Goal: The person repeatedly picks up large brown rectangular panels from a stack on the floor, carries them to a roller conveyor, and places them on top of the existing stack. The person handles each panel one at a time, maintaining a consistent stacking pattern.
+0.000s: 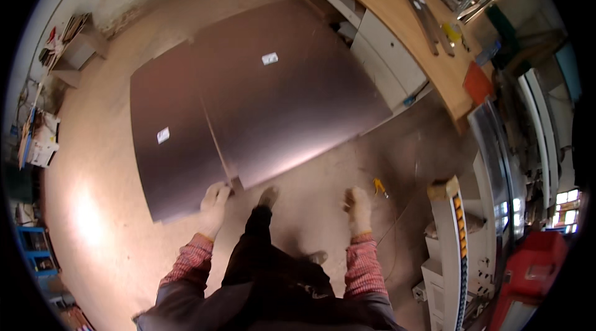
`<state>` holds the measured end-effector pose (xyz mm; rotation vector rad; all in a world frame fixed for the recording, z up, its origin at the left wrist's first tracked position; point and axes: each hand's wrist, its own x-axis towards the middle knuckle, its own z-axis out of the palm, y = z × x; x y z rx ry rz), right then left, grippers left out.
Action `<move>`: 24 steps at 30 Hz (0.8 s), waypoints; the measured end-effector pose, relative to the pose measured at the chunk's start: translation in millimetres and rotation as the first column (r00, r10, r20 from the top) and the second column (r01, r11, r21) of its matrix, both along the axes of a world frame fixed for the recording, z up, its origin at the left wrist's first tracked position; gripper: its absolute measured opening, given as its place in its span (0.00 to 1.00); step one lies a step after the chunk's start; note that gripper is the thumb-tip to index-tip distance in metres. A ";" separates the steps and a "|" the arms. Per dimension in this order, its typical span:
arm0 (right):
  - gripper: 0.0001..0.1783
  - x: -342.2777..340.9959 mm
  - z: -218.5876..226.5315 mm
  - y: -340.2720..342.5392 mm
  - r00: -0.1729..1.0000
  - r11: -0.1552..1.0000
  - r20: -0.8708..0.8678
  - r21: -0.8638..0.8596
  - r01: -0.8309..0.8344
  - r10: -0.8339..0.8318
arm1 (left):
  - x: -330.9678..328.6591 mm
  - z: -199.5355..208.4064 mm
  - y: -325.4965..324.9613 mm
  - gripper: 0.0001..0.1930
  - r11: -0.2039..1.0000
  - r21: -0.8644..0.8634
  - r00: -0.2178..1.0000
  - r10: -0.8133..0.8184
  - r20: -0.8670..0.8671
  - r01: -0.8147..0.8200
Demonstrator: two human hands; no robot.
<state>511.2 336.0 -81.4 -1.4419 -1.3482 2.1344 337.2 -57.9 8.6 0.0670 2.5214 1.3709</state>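
Observation:
Two large dark brown sheet panels lie side by side in front of me, each with a small white label. My left hand point(214, 205), in a pale work glove, is closed on the near right corner of the left panel point(177, 166). A narrow gap runs between that panel and the larger right panel point(285, 95), whose near corner is just right of my left hand. My right hand point(358, 210), gloved too, hangs over the floor with loosely curled fingers apart and nothing visible in it. It is nearest to a yellow air blow gun point(379, 187) on the floor.
A wooden-topped workbench point(397, 27) with white cabinets stands beyond the right panel, metal strips on top. To my right are a white profile with a taped end point(444, 191) and a red case point(534, 263). A thin hose point(395, 238) trails over the floor.

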 end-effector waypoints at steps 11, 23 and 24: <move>0.29 -192.3 -69.3 1.2 0.972 0.917 0.126 -0.325 0.230 -0.200 | -172.0 -6.7 -59.6 0.17 0.946 0.141 0.889 0.213 0.406 -0.291; 0.26 -81.7 -61.5 -22.4 0.874 0.903 -0.266 -0.267 0.337 -0.405 | -243.2 -11.7 25.2 0.28 0.980 -0.197 0.980 0.040 0.196 -0.001; 0.26 -64.6 -60.4 -22.5 0.876 0.898 -0.250 -0.272 0.345 -0.412 | -246.2 -14.5 30.4 0.28 0.977 -0.211 0.986 0.046 0.160 -0.011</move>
